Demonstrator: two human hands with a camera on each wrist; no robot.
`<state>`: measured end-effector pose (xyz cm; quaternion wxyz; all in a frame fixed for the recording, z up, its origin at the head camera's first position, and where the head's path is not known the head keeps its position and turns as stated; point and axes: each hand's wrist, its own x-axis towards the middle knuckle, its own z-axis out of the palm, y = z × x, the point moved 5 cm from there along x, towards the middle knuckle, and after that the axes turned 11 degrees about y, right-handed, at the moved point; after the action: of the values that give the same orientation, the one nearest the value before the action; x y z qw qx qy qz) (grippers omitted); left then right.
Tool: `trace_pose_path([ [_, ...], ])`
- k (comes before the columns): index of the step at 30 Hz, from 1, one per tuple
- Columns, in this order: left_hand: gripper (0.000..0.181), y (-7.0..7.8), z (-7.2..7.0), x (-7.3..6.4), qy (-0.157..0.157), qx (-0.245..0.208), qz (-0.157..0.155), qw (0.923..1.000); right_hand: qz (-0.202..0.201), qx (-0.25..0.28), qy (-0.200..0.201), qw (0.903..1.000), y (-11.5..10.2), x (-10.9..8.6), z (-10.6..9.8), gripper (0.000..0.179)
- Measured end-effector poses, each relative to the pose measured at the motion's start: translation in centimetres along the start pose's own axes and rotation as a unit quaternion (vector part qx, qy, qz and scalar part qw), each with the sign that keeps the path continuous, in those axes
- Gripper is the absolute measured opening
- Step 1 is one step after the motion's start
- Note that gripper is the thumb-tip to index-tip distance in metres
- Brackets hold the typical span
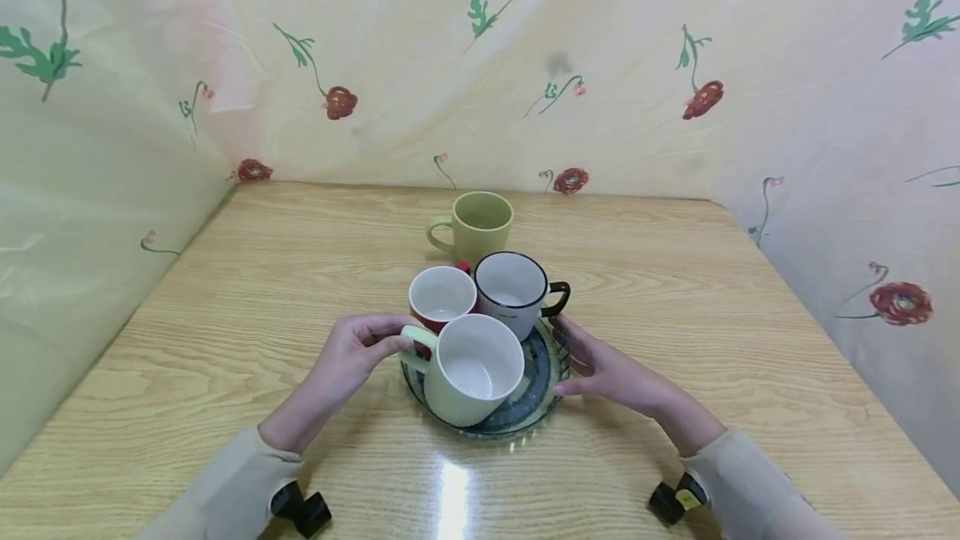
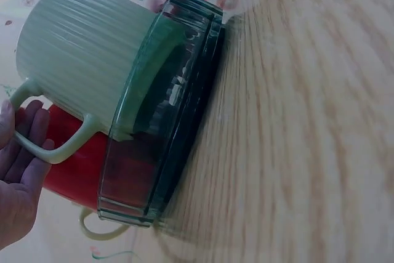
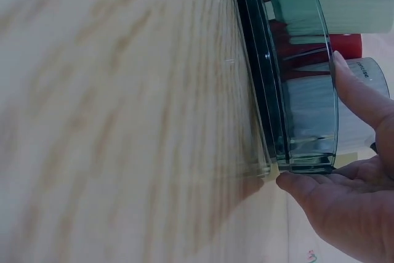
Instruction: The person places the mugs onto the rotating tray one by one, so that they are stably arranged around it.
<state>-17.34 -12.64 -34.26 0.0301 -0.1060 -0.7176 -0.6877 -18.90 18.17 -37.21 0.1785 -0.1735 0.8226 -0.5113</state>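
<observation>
A pale green ribbed mug (image 1: 474,373), white inside, stands on a round glass tray (image 1: 536,415) with a dark base and clear raised wall. My left hand (image 1: 367,346) holds the mug's handle, its fingers looped through it in the left wrist view. Behind the mug on the tray are a red mug (image 1: 442,294) and a white mug with a black rim and handle (image 1: 512,282). My right hand (image 1: 603,367) rests against the tray's right side, thumb and fingers spread along the wall; in the right wrist view the thumb (image 3: 357,87) reaches the rim.
An olive-green mug (image 1: 482,227) stands on the wooden table (image 1: 225,315) just behind the tray, handle to the left. Floral sheeting (image 1: 450,65) hangs behind the table and along both sides.
</observation>
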Motion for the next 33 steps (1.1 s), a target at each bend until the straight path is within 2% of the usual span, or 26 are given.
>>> trace_pose_path([
  [6, 0.030, -0.4, -0.1, 0.2, -0.018, 0.014, -0.004, 0.9997, -0.003, 0.001, 0.001, 1.0000, -0.1, 0.1, 0.1, 0.104],
  [13, 0.029, -1.0, -0.8, 0.6, -0.048, 0.041, -0.033, 0.9975, -0.001, -0.004, 0.002, 1.0000, -0.1, 0.1, 0.1, 0.105],
  [17, 0.029, -1.0, -1.0, 0.7, -0.058, 0.069, -0.028, 0.9955, 0.001, 0.001, 0.004, 1.0000, -0.1, 0.1, 0.0, 0.105],
  [27, 0.026, -0.7, -1.4, 1.0, -0.037, 0.156, -0.030, 0.9865, 0.001, 0.002, 0.000, 1.0000, -0.2, 0.1, 0.1, 0.105],
  [33, 0.032, -0.4, -1.8, 1.5, 0.006, 0.191, -0.061, 0.9796, 0.004, -0.001, 0.003, 1.0000, -0.1, 0.0, 0.0, 0.106],
])
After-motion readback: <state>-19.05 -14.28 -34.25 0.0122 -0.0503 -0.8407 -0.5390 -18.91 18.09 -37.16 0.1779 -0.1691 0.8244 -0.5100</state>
